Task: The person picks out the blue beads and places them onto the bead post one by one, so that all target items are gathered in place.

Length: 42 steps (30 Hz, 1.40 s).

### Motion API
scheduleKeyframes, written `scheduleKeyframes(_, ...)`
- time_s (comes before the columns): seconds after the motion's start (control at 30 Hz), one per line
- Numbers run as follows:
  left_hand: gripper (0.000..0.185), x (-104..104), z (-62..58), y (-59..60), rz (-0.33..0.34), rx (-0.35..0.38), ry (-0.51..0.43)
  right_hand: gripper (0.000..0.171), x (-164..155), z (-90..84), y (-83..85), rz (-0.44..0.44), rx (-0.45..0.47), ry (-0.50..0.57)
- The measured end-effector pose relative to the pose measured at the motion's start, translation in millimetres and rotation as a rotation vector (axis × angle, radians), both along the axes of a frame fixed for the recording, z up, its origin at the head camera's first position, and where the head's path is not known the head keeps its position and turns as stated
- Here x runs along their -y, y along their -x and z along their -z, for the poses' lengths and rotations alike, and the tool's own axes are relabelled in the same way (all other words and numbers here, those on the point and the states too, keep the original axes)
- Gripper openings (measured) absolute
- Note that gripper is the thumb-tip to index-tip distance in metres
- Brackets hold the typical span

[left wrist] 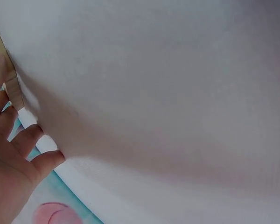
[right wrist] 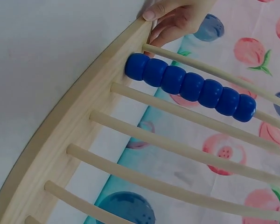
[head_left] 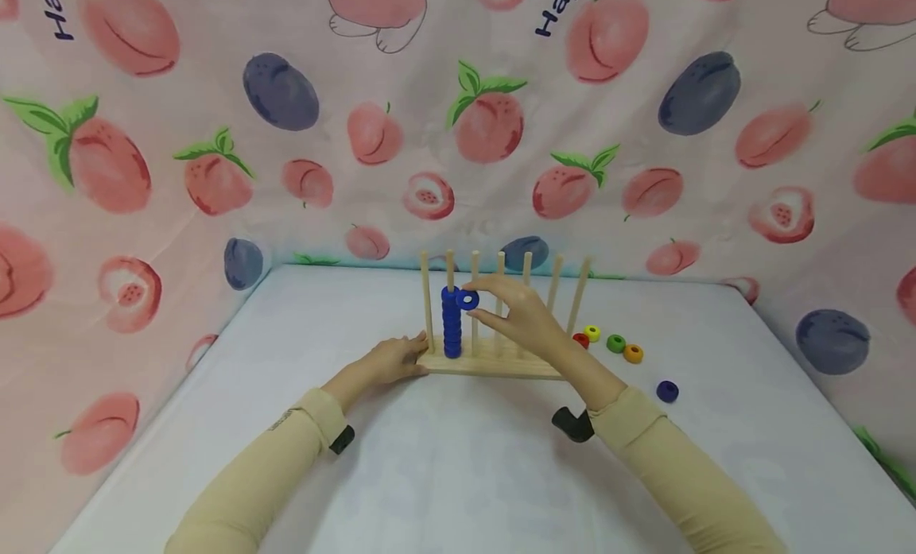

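Note:
A wooden peg stand (head_left: 494,366) with several upright rods stands on the table. A column of blue beads (head_left: 452,327) is threaded on its second rod from the left, and the right wrist view shows these beads (right wrist: 190,86) packed from the base upward. My right hand (head_left: 525,311) pinches a loose blue bead (head_left: 461,304) between thumb and fingertips, beside the column's top, its hole facing the head camera. With my left hand (head_left: 392,361) I grip the left end of the base; in the right wrist view that hand's thumb (right wrist: 156,9) lies at the corner.
Right of the stand lie a red bead (head_left: 581,340), a yellow bead (head_left: 591,331), a green bead (head_left: 616,344), an orange bead (head_left: 633,353) and, nearer, a dark blue bead (head_left: 668,391). A fruit-print cloth (head_left: 429,85) hangs behind the white table (head_left: 458,474).

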State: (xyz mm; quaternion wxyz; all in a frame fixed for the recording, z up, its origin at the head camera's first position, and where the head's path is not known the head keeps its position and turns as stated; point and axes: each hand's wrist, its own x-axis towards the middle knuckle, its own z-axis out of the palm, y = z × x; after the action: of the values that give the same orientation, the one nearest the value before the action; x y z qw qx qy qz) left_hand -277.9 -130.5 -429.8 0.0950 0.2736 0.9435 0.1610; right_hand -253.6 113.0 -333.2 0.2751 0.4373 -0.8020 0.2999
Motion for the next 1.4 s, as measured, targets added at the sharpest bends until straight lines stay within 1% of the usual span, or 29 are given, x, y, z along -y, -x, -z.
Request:
scheduleKeyframes(0.13, 0.054, 1.8, 1.5, -1.9, -0.014, 0.0, 0.005, 0.035, 3.3, -2.6, 1.8, -0.013, 0.0, 0.008)
scheduleKeyframes(0.4, 0.054, -1.2, -2.5, -2.8, -0.005, -0.008, 0.004, 0.036, 8.1, -8.8, 2.6, 0.025, 0.022, -0.009)
scheduleKeyframes(0.57, 0.054, -0.6, -0.8, 0.1, -0.007, -0.006, -0.008, 0.036, 11.0, -10.6, 4.6, 0.043, 0.016, 0.022)
scheduleKeyframes(0.7, 0.056, -0.5, 2.0, 1.5, -0.016, -0.004, -0.002, 0.036, 12.6, -11.8, 6.4, 0.045, 0.043, 0.061)
scheduleKeyframes(0.8, 0.056, 0.3, 2.8, 1.8, -0.023, -0.01, -0.001, 0.036, 14.1, -13.8, 7.9, 0.037, 0.051, 0.084)
scheduleKeyframes(0.97, 0.056, 1.0, 2.2, 0.3, -0.041, 0.005, -0.014, 0.036, 16.5, -18.0, 11.0, 0.032, 0.039, 0.115)
scheduleKeyframes(1.1, 0.055, 0.8, 2.6, -0.9, -0.047, 0.011, -0.014, 0.037, 17.4, -20.6, 11.4, 0.039, 0.046, 0.124)
scheduleKeyframes(1.23, 0.055, 0.7, 3.9, -0.2, -0.039, 0.0, -0.013, 0.037, 18.2, -22.9, 12.3, 0.047, 0.055, 0.125)
scheduleKeyframes(1.4, 0.056, 0.6, 4.9, 0.5, -0.038, -0.008, -0.002, 0.038, 21.2, -27.5, 15.5, 0.056, 0.037, 0.119)
